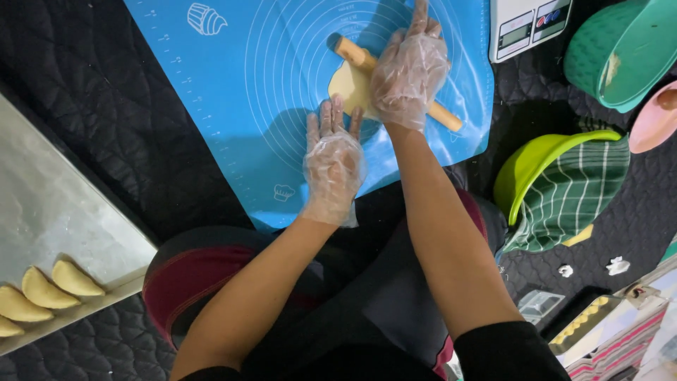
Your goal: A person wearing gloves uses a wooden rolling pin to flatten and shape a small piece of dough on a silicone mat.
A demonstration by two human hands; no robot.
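A metal tray [49,204] holds folded pastries [44,289]; a scale [527,25] and green bowls [613,53] sit opposite

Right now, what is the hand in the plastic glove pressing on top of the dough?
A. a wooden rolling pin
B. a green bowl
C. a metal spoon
A: the right hand lies flat on a wooden rolling pin across the pale dough on the blue mat.

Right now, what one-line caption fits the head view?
Gloved right hand presses a wooden rolling pin over dough on a blue mat, left hand beside.
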